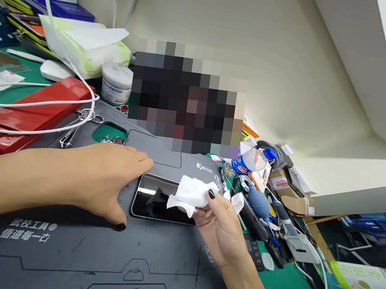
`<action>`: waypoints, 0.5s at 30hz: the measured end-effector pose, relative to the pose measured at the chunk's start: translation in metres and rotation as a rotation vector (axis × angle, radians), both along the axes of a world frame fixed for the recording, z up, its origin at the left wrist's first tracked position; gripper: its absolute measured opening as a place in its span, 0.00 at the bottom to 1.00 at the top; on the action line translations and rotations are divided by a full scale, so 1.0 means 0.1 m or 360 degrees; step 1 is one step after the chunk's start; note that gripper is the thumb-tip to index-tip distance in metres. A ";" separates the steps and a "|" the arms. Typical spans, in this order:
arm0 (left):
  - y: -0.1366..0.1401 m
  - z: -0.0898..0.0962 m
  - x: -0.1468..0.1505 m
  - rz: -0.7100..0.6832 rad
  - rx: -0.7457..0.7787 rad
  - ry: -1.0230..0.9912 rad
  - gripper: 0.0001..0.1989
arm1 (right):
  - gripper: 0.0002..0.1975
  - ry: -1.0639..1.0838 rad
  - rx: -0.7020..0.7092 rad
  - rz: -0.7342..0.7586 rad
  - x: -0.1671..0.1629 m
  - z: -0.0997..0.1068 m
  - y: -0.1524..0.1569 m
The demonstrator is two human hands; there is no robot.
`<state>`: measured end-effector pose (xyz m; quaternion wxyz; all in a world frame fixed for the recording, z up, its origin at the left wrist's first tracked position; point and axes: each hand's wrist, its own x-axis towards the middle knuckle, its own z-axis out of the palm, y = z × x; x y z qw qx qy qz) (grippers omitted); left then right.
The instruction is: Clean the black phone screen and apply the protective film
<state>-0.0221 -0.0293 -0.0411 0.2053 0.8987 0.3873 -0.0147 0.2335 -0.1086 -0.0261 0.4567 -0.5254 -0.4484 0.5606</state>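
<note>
A smartphone (152,200) with a dark, glossy screen lies flat on the grey work mat (93,254). At its left end is my left hand (113,183), thumb and fingers apart, holding nothing; whether it touches the phone's edge I cannot tell. My right hand (221,224) pinches a crumpled white tissue (191,194) between thumb and fingers, over the phone's right part. The tissue and that hand hide the phone's right end.
Left stand a red tool (37,110), tweezers or scissors (78,124), a white cable (95,98), a paste jar (115,84) and a tissue pack (85,47). Along the right are a Pepsi bottle (253,162), a blue air blower (258,203) and several tools. A blurred patch covers the back.
</note>
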 end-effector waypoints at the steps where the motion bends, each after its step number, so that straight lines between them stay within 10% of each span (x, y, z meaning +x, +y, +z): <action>1: 0.00 -0.01 0.00 0.0004 0.0000 -0.0002 0.27 | 0.17 -0.0011 0.0007 -0.0009 0.01 -0.01 0.00; 8: 0.00 0.03 -0.02 -0.0004 0.0002 0.0031 0.29 | 0.13 -0.0312 0.0432 -0.0108 0.24 -0.06 -0.03; 15: 0.00 0.09 0.01 -0.0013 -0.0026 0.0076 0.30 | 0.20 -0.2053 0.1267 0.0966 0.19 0.04 -0.11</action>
